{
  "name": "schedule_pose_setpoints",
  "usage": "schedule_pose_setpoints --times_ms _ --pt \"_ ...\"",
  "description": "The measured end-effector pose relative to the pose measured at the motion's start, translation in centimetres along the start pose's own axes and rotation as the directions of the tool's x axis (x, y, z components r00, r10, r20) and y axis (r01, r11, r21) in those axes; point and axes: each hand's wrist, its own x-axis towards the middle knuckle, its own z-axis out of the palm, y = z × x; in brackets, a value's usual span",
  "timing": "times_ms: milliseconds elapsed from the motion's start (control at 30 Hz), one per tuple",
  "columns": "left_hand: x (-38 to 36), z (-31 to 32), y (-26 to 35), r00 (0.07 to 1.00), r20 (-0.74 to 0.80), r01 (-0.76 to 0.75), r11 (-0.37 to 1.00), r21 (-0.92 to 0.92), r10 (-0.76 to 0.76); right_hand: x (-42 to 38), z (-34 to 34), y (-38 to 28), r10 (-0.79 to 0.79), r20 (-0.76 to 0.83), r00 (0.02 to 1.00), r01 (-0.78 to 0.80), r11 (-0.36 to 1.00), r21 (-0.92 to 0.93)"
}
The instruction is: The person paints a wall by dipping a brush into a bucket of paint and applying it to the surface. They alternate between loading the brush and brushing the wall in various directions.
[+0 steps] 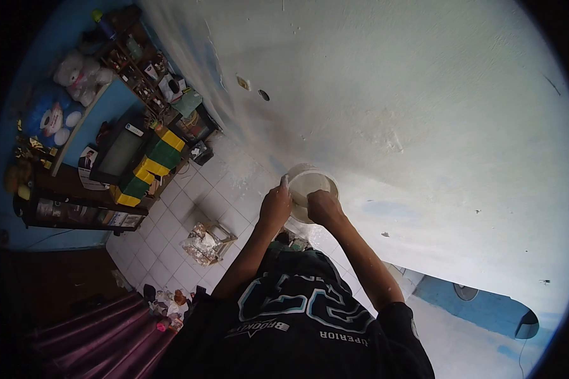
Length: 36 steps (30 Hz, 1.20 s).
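Note:
A pale round bucket [330,179] is held in front of my chest, close to the wall. My left hand [277,206] is closed on its left rim, with the thumb up along the edge. My right hand [325,208] is a fist over the near right part of the bucket's opening. Whatever that fist holds, if anything, is hidden by the fingers. Inside the bucket there is a whitish, smeared surface whose contents I cannot make out.
A whitish, patchy wall [385,82] rises ahead and to the right. On the tiled floor [199,189], a small stool [218,243] stands beside crumpled, stained material. Cluttered shelves [133,63] and a television [120,151] are at left. A purple curtain [101,341] hangs at lower left.

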Motion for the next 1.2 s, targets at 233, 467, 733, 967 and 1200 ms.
schedule_pose_setpoints --times_ms 233,467,733,967,1200 --pt "0.6 0.5 -1.3 1.000 -0.011 0.020 1.000 0.010 -0.020 -2.4 -3.4 -1.3 0.056 -0.098 0.994 -0.048 0.996 0.075" --pt "2.8 0.2 -1.1 1.000 0.006 0.017 0.998 -0.052 -0.017 -8.7 -8.6 2.5 0.152 -0.381 0.912 0.048 0.882 0.468" --pt "4.8 -1.5 6.1 0.987 0.160 0.047 0.966 -0.255 -0.006 -14.9 -8.3 7.2 0.562 -0.175 0.809 0.035 0.250 0.968" --pt "5.7 2.6 6.3 0.978 0.117 -0.151 0.973 -0.174 0.172 -17.9 -6.8 10.0 0.826 -0.352 0.441 0.353 0.200 0.914" --pt "3.0 1.8 9.1 0.973 0.220 -0.045 0.991 -0.124 0.072 -15.9 -4.0 14.6 0.919 -0.361 0.160 0.524 0.231 0.820"
